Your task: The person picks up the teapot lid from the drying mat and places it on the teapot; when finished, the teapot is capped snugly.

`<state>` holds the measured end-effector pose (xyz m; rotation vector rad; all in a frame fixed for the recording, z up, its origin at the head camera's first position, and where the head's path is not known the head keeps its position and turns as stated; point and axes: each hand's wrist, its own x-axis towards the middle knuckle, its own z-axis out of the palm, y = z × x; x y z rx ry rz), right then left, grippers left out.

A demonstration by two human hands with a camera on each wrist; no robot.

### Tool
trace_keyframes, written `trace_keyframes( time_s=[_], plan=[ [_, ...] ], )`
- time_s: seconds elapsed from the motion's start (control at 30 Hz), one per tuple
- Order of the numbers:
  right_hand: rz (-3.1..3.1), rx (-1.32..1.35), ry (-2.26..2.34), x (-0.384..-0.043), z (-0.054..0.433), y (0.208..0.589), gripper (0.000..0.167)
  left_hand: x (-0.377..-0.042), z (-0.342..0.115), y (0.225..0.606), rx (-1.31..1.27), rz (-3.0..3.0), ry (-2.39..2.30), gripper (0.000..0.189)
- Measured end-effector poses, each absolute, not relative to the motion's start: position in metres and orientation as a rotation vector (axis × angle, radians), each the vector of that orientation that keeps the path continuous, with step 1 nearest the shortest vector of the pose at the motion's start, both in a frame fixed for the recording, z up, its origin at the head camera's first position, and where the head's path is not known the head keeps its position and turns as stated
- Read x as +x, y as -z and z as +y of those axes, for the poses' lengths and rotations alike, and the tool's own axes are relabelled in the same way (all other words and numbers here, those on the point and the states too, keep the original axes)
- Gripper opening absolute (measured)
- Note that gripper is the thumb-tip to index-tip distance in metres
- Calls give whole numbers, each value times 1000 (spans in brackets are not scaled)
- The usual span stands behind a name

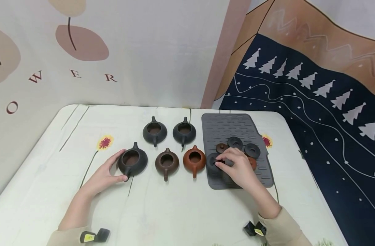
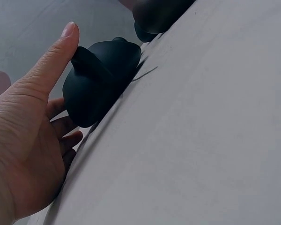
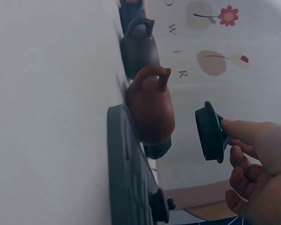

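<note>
My left hand holds the black teapot at the left of the front row, thumb by its handle and fingers round its far side. That teapot is lidless, and in the left wrist view it rests on the table. My right hand pinches a black teapot lid by its top, raised above the grey mat in the right wrist view. A brown lidless teapot and a reddish-orange one stand between the hands.
Two more dark lidless teapots, the left one and the right one, stand behind. On the grey mat lie two black lids, a brown lid and an orange lid, partly hidden by the right hand.
</note>
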<state>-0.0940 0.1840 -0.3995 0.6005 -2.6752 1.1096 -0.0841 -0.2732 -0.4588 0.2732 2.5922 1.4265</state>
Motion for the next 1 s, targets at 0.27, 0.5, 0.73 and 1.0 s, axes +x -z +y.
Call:
trace_keyframes(
  time_s=[0.27, 0.5, 0.73, 1.0],
  plan=[
    [-2647, 670, -1194, -97, 165, 388, 11, -82, -273, 456, 263, 2587, -1433, 101],
    [-2619, 739, -1248, -97, 145, 384, 10, -83, -272, 456, 269, 2585, -1429, 101],
    [-2596, 811, -1260, -100, 123, 379, 9, -84, -272, 456, 269, 2587, -1426, 100],
    [-2539, 921, -1249, -107, 96, 368, 9, -83, -273, 457, 266, 2589, -1425, 100]
  ],
)
